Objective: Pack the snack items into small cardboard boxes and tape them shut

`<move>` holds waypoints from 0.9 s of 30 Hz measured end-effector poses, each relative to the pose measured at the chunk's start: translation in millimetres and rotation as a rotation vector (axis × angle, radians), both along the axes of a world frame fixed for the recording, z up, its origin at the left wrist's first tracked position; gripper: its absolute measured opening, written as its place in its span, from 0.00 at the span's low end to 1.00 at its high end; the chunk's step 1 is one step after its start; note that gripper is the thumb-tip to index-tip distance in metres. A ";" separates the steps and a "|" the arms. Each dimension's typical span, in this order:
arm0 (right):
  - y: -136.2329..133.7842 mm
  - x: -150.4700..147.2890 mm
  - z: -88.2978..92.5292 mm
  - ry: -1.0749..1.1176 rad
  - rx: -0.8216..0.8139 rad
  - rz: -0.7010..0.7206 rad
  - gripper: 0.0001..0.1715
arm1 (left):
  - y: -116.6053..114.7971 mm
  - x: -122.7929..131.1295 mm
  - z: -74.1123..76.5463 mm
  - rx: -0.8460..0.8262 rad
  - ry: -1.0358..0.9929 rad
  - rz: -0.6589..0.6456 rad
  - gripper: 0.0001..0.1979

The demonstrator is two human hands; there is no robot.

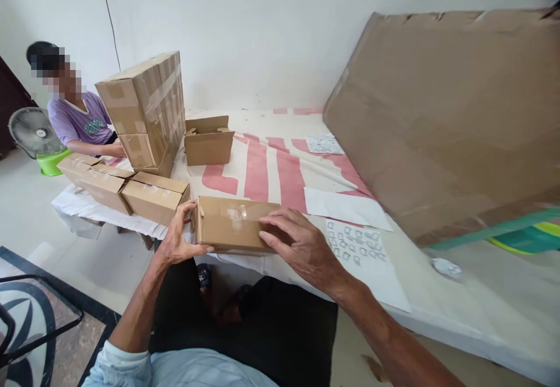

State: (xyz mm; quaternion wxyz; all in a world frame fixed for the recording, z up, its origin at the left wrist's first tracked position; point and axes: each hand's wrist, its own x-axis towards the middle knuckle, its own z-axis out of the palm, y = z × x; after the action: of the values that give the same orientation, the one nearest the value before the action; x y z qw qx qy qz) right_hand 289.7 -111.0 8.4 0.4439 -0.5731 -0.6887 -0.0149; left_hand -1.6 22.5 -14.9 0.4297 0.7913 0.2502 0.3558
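A closed cardboard box [227, 231] with clear tape across its top lies at the table's near edge, right in front of me. My left hand [180, 236] grips its left end, thumb along the near side and fingers at the far corner. Over the right part of the lid rests my right hand [296, 241], fingers extended and slightly bent, touching the cardboard without wrapping round it. What is inside the box is hidden. Just left of it stands another taped box [151, 199].
A tall stack of taped boxes [146, 107] stands at the left beside an open box [209, 147]. A co-worker in a purple shirt [83, 120] sits behind the stack. A sheet of small stickers [354, 244] lies at right, below a large leaning cardboard panel [446, 113].
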 end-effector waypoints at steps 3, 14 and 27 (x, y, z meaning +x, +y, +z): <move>-3.4 20.5 -8.9 -0.001 0.020 -0.190 0.12 | 3.3 -2.8 -4.5 -0.024 -0.014 -0.007 0.53; -38.5 64.4 -101.7 -0.360 -0.877 -0.585 0.16 | 7.2 -12.7 -12.9 -0.031 0.024 -0.021 0.49; -17.1 34.0 20.6 0.187 -0.452 -0.087 0.24 | 0.2 -8.6 -9.7 -0.096 0.045 0.002 0.39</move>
State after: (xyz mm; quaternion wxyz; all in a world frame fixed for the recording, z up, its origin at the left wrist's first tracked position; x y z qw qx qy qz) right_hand 323.6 -128.1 28.9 0.3653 -0.6858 -0.6051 0.1737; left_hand -10.2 22.6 -24.6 0.4612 0.7774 0.2774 0.3257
